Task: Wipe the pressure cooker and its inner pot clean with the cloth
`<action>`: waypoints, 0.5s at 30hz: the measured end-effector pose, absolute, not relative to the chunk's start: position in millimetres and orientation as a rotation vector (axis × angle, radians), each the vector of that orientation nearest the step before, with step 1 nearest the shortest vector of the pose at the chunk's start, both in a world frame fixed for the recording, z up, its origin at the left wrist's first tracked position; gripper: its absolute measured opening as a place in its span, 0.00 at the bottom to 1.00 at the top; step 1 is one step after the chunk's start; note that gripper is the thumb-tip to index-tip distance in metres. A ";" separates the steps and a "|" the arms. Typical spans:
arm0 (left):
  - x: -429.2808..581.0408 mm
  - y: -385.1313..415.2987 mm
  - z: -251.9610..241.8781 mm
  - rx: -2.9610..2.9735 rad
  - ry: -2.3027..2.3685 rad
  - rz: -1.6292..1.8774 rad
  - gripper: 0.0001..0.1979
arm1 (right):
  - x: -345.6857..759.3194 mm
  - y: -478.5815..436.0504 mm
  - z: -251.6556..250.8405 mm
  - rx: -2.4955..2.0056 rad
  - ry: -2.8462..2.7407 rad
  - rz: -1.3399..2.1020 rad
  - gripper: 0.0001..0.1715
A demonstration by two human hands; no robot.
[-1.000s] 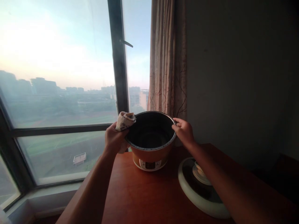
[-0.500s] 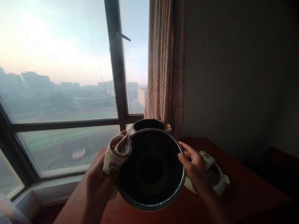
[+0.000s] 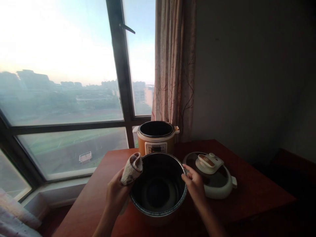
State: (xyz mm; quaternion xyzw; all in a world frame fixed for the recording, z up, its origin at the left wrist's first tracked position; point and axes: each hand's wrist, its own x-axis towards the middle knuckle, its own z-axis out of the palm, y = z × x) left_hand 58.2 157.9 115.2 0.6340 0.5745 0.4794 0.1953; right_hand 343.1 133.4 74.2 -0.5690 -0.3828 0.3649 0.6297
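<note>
A: Where is the inner pot (image 3: 159, 197)?
B: At the near side, between the two hands, its mouth tipped toward the person. Its underside is hidden, so I can't tell whether it touches the bench (image 3: 105, 169).

A: How is it gripped?
B: From opposite sides, likely to keep it level from left to right. The right hand (image 3: 196, 184) pinches the right rim between thumb and fingers. The left hand (image 3: 115, 187) has its fingers closed around a rolled cloth (image 3: 132, 170) at the left rim.

A: Why cloth on one side only?
B: Perhaps as padding or for a surer hold; how much of it lies between skin and metal is hard to see.

A: And the lid (image 3: 219, 192)?
B: A little farther, to the right, lying handle up, probably so it rests steadily and out of the pot's way.

A: Beyond that?
B: The cooker body (image 3: 142, 144) stands upright at the far edge, open at the top, panel facing the person, presumably for easy reading. Behind it hang the curtain (image 3: 170, 65) and the window (image 3: 69, 108).
</note>
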 end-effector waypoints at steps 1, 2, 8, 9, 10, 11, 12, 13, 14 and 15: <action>57.7 159.3 115.4 1.785 1.622 1.336 0.17 | 342.3 135.0 72.2 -1.296 -0.873 0.840 0.39; 57.0 160.2 115.7 1.793 1.631 1.328 0.18 | 341.5 136.4 70.2 -1.288 -0.870 0.846 0.39; 50.7 165.5 110.2 1.788 1.667 1.286 0.22 | 335.3 139.0 60.5 -1.233 -0.843 0.898 0.36; 49.0 166.7 108.2 1.788 1.663 1.282 0.22 | 334.0 138.6 59.1 -1.212 -0.829 0.916 0.36; 47.0 167.9 106.7 1.791 1.643 1.281 0.22 | 332.5 138.1 57.5 -1.185 -0.813 0.935 0.36; 44.7 168.9 106.0 1.792 1.605 1.284 0.22 | 331.0 137.5 55.8 -1.156 -0.795 0.951 0.36; 42.0 169.6 106.4 1.784 1.554 1.294 0.22 | 329.6 136.9 53.8 -1.131 -0.779 0.960 0.36; 39.1 170.0 108.3 1.765 1.501 1.303 0.22 | 328.3 136.4 51.7 -1.115 -0.765 0.961 0.36; 36.1 169.9 111.8 1.734 1.458 1.308 0.21 | 327.1 136.0 49.3 -1.108 -0.756 0.955 0.36; 33.2 169.4 117.0 1.701 1.431 1.305 0.19 | 326.2 135.8 46.8 -1.111 -0.751 0.946 0.36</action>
